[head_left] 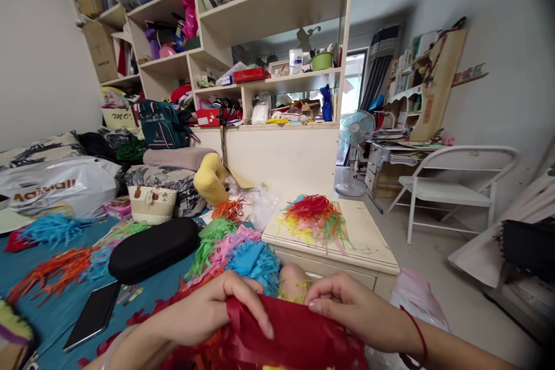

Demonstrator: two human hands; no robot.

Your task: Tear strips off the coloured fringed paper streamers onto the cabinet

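Note:
Near the bottom centre, a dark red fringed paper sheet (299, 329) is stretched between my two hands. My left hand (229, 306) grips its left end, the fingers curled over the top edge. Thumb and fingertips of my right hand (347, 306) pinch the upper right edge. Orange and red paper strips lie beneath the sheet, partly hidden by it and my left forearm. Just beyond my hands is a pile of blue fringed paper (254, 263), beside pink fringed paper (232, 243) and green fringed paper (212, 240).
Multicoloured fringed paper (314, 214) lies on a cream cabinet (368, 243) ahead. On the blue bedding at left are a black hard case (154, 248), a phone (93, 315), orange strips (58, 272) and a woven bag (152, 205). A white folding chair (446, 196) stands at right.

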